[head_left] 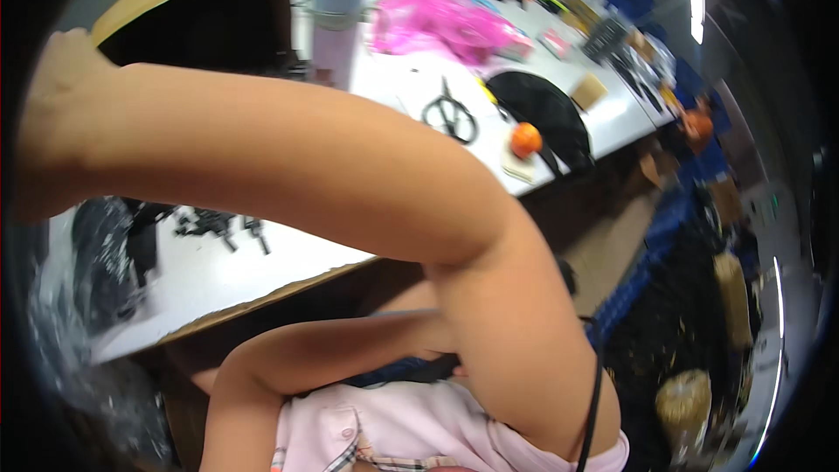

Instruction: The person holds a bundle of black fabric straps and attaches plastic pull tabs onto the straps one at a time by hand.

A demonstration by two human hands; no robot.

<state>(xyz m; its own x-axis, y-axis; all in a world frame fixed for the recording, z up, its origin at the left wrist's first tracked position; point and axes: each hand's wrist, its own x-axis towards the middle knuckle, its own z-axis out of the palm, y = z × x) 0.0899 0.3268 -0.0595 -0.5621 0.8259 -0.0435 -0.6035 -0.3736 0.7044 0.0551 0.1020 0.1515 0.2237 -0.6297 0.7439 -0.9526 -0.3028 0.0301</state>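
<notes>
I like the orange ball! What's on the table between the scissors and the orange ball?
In the head view, a black pouch-like thing lies between the scissors and the orange ball, with a small yellow item by its edge. The rest is bare white table.

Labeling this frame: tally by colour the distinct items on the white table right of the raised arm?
Pink: 2, crumpled pink plastic bag; tall pink bottle with pale blue cap
Black: 2, black-handled scissors; black fabric pouch
Orange: 1, small orange ball
Total: 5; the far clutter is too blurred to count.
</notes>
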